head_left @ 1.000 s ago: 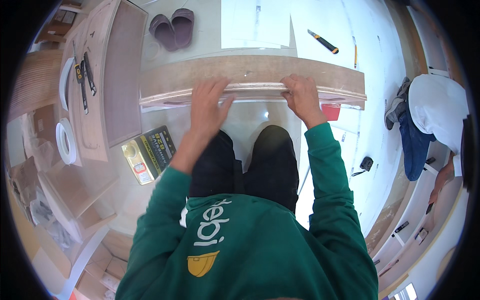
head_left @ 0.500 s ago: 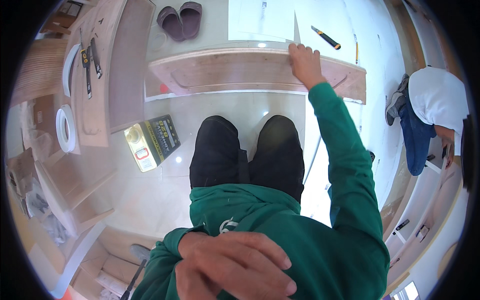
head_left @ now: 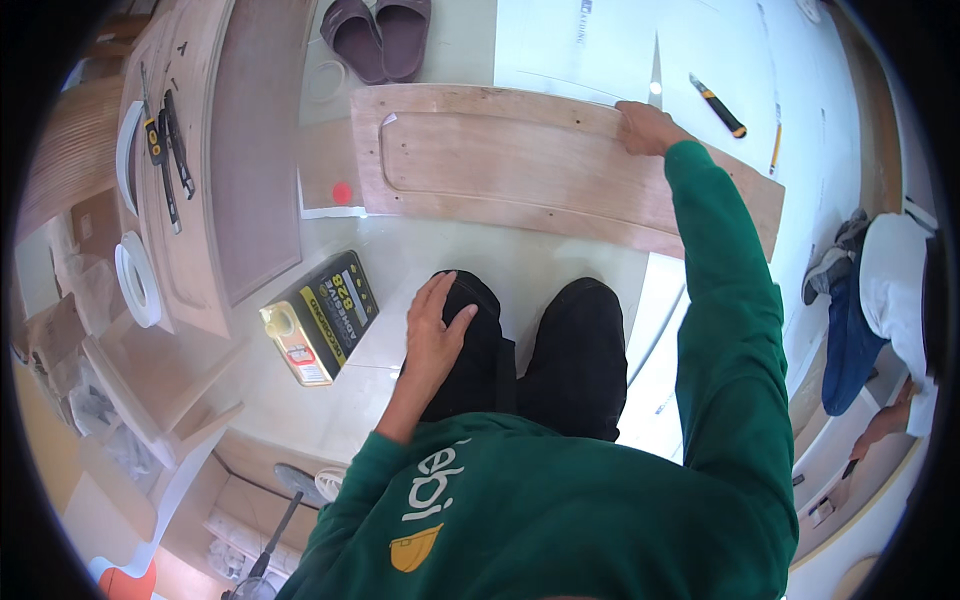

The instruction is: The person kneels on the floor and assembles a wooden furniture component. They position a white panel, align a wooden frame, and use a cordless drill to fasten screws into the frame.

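Wooden panel (head_left: 490, 160) spans space before your knees (head_left: 585, 325); your right hand (head_left: 650, 129) at its far edge, left hand (head_left: 434, 340) on left knee. Beyond panel: slippers (head_left: 405, 40) toward left, utility knife (head_left: 718, 105) and pencil (head_left: 776, 150) toward right, both on sheeting (head_left: 745, 50). Can (head_left: 322, 315) on floor (head_left: 400, 250), left of your knees; cabinet (head_left: 260, 150) farther left, hand tools (head_left: 155, 145) on it. Co-worker (head_left: 893, 275) far right, past sheeting.

Black trousers (head_left: 575, 350), green sweatshirt (head_left: 600, 510), apparently
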A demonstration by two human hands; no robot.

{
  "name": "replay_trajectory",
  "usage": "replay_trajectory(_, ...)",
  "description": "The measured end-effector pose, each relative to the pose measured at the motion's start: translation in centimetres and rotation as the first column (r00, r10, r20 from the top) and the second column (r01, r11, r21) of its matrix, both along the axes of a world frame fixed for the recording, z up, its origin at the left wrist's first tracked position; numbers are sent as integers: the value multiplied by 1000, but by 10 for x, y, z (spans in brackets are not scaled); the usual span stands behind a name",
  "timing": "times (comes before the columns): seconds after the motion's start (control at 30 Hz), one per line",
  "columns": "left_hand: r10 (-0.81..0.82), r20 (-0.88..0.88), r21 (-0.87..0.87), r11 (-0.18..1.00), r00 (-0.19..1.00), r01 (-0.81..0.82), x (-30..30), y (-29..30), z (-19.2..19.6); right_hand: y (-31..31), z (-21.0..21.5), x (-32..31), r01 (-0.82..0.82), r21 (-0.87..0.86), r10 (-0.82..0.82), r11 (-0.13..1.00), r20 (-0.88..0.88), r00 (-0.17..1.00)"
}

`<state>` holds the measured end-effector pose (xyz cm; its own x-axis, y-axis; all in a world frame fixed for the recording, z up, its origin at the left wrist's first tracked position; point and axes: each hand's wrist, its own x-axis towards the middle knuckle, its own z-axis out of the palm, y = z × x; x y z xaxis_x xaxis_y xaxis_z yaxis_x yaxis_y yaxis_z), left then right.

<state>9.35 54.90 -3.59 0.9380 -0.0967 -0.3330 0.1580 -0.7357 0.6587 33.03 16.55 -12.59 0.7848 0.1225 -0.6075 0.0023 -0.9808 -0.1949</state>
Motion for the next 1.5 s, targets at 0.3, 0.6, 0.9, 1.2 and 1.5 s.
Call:
replay_trajectory(0.3, -193, -325, 451, 829, 926, 331, -1, -32, -49, 2, -17, 17, -51, 11, 52, 999, -60, 997)
replay_trajectory(0.6, -73, -269, 523, 827, 960, 209, -1, -29, -54, 40, -41, -44, 57, -18, -43, 998, 428, 903)
replay_trajectory(0.9, -32, -251, 524, 836, 968, 163, -11, -21, -60, 124, 30, -266, 113, 54, -98, 992, -230, 968)
replay_trajectory(1.2, -23, -251, 520, 840, 968, 154, -11, -18, -61, 133, -27, -239, 178, 403, -303, 898, 270, 914)
replay_trajectory(1.5, -16, -281, 549, 817, 960, 175, -3, -25, -64, 144, -50, -174, 42, 154, -124, 987, 573, 810)
